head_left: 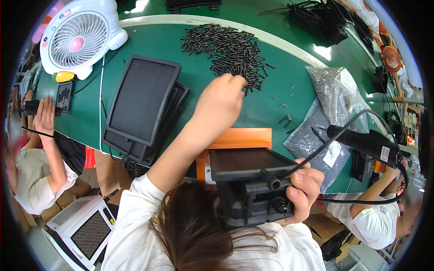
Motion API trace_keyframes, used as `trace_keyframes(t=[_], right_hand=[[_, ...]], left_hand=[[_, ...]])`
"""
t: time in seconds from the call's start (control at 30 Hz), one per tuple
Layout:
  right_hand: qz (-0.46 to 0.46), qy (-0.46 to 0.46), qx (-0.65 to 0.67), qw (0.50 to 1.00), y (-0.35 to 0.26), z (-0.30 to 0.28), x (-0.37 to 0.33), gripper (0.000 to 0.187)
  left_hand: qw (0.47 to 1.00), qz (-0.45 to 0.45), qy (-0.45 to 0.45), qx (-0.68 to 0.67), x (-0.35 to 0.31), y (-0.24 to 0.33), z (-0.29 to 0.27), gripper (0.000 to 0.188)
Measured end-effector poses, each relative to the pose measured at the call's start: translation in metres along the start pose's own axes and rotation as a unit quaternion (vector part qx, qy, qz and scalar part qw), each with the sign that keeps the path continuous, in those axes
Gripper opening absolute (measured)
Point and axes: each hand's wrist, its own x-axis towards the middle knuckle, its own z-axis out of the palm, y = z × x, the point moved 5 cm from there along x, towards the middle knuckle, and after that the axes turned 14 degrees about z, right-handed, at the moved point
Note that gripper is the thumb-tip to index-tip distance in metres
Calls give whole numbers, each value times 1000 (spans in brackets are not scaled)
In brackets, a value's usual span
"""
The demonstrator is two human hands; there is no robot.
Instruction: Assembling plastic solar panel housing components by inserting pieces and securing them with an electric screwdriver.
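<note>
My left hand point(221, 101) reaches forward over the table with its fingers curled down at the near edge of a pile of small black ribbed pieces point(233, 49). Its fingertips are hidden, so whether it pinches a piece does not show. My right hand point(305, 192) grips the right side of a black box-shaped device point(253, 192), close to my body. The device has a dark flat panel, round fittings on the side toward me, and is tilted. Just beyond it stands an orange fixture point(246, 135), partly covered by the device.
Black framed panels point(142, 97) are stacked at left, near a white fan point(81, 38). Clear bags of small parts point(337, 90) and a black corded handheld tool point(364, 142) lie at right. Loose screws point(285, 119) are scattered between. Co-workers' hands point(44, 117) show at the sides.
</note>
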Motion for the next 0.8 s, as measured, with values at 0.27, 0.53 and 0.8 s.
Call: trace_keyframes(t=[0.27, 0.53, 0.8], right_hand=[[-21, 83, -16, 996, 0, 16, 3, 33], [-46, 73, -28, 996, 0, 15, 3, 37], [-45, 69, -16, 997, 2, 15, 1, 45]], left_hand=[[997, 21, -73, 21, 1, -29, 12, 13], [985, 119, -107, 61, 16, -16, 8, 9], [960, 239, 13, -149, 17, 97, -106, 16]])
